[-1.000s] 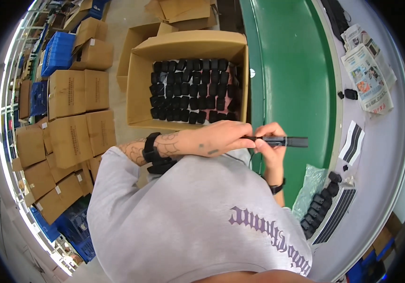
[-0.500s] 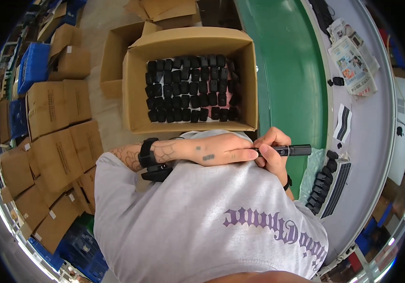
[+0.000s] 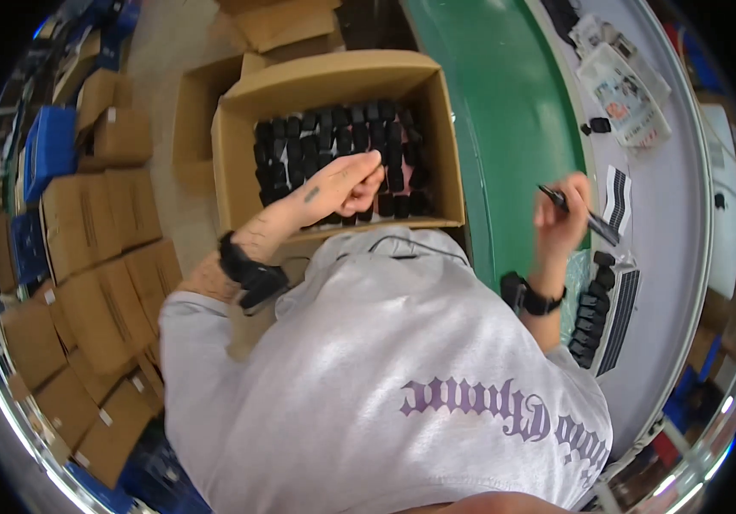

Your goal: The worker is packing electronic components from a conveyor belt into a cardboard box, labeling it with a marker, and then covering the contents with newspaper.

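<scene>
My right hand (image 3: pixel 563 214) is over the boundary between the green surface and the pale bench, its fingers wrapped round a black marker pen (image 3: pixel 603 230). The pen slants, its narrow end toward the upper left and its thicker end toward the lower right. My left hand (image 3: pixel 342 187) hovers over the open cardboard box (image 3: pixel 333 72), its fingers curled in. Whatever it may hold is hidden. Inside the box, black blocky pieces (image 3: pixel 293 152) stand in rows, some covered by my left hand.
The green surface (image 3: pixel 505 103) runs to the right of the box. On the pale bench (image 3: pixel 676 214) lie a printed bag (image 3: pixel 629 98), black-striped label strips (image 3: pixel 616 201) and a row of black pieces (image 3: pixel 589 321). Stacked cartons (image 3: pixel 94 223) and a blue crate (image 3: pixel 49 150) are at left.
My hands have come apart from around the pen. The left moved up over the box. The right carried the pen up and to the right, turning it.
</scene>
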A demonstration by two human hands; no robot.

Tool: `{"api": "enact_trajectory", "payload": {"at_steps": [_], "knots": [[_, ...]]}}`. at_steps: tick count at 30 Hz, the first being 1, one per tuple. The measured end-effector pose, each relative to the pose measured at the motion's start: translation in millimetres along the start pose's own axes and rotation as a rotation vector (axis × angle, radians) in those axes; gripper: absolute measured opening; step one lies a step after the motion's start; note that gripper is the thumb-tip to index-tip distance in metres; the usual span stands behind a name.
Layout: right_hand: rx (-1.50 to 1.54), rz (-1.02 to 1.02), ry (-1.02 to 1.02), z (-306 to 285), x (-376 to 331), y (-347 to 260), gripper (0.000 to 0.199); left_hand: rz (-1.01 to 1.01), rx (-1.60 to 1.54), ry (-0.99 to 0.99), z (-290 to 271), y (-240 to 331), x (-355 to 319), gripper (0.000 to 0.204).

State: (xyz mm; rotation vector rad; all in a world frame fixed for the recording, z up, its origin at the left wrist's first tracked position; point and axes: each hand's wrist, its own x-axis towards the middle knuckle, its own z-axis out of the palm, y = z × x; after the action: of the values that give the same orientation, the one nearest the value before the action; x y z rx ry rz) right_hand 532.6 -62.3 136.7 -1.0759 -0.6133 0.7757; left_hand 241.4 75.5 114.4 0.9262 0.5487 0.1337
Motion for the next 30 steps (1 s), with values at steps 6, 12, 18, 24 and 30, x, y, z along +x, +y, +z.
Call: {"api": "enact_trajectory", "payload": {"at_steps": [6,12,18,24,30], "knots": [[0.367,0.362,0.328,-75.8,50.3,147.8,0.02,0.118,0.14,0.387,-51.4,-115.0,62.4,0.027],[0.58,0.567,0.426,-82.6,34.8,238.1,0.028,0.082,1.186,0.71,-115.0,-208.4,-29.0,0.038],[0.558,0.57,0.424,-59.4,34.7,253.8,0.022,-0.34,1.057,0.896,-94.5,-196.0,-49.3,0.044],[0.464,0.548,0.371,-58.7,38.1,261.6,0.023,-0.37,1.099,0.983,-82.6,-196.6,-38.8,0.047],[0.406,0.596,0.356,-57.3,43.8,262.0,0.024,-0.444,1.148,0.992,-83.6,-197.8,-36.4,0.05]]}}
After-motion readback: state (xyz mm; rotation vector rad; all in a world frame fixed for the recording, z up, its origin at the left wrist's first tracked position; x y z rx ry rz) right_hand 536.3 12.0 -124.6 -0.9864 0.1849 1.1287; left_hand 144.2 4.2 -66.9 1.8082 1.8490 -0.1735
